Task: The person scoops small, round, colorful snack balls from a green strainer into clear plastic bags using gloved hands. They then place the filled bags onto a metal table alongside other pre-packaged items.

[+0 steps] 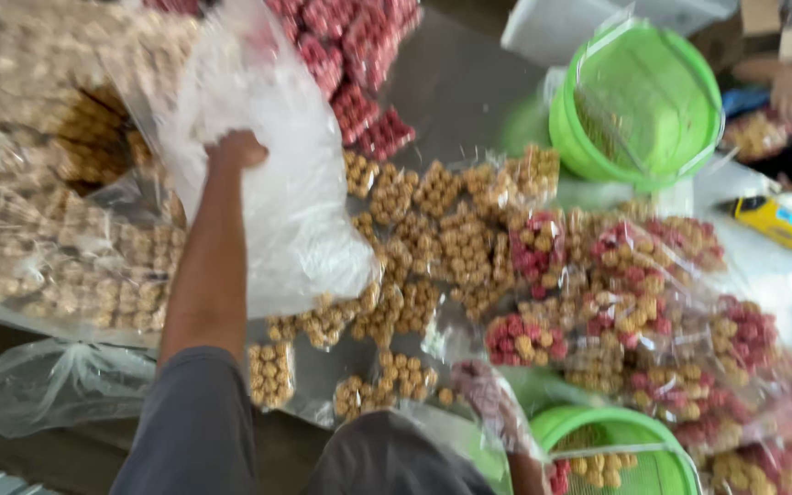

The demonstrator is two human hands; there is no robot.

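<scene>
We see small clear packets of tan balls (433,238) heaped on the grey table (456,87) at centre, red-and-tan packets (639,275) toward three o'clock, all-red packets (350,55) at twelve, and a green basket (639,101) at one o'clock. Our left hand (236,148), at ten o'clock, has its fingers closed on the rim of a large clear plastic bag (277,183) that hangs over the heap. Our right hand (492,399), at five o'clock, is blurred in a clear glove, touching the packets beside a second green basket (616,431); we cannot tell its finger spread.

Both arms wear grey short sleeves, nearer the camera than the metal table (469,92). The left hand (236,148) is bare. The right hand (497,408) wears a clear plastic glove.
</scene>
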